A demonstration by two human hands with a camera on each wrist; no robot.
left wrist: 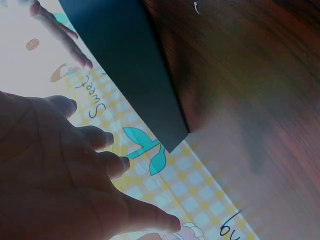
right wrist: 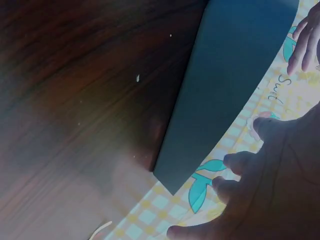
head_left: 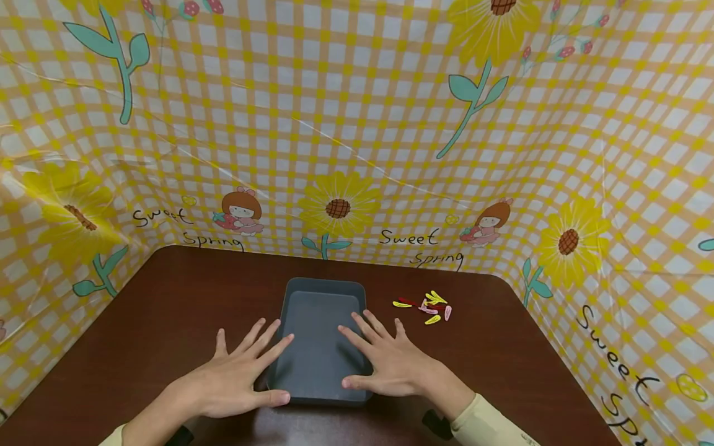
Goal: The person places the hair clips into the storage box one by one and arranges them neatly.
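A dark grey rectangular tray (head_left: 320,347) lies on the brown table with its long sides running away from me. Over its left edge my left hand (head_left: 234,375) is spread, fingers straight and apart, holding nothing. My right hand (head_left: 393,362) spreads likewise over the right edge, also holding nothing. Both wrist views show the tray's outer wall (left wrist: 130,75) with the hands raised above it. To the right of the tray lies a loose group of small yellow, pink and dark red hair clips (head_left: 429,308), apart from both hands.
The dark brown wooden table (head_left: 195,291) is bordered at the back and sides by a checked cloth (head_left: 357,124) printed with sunflowers and lettering. A thin pale curved thing (right wrist: 101,229) shows near the lower edge of the right wrist view.
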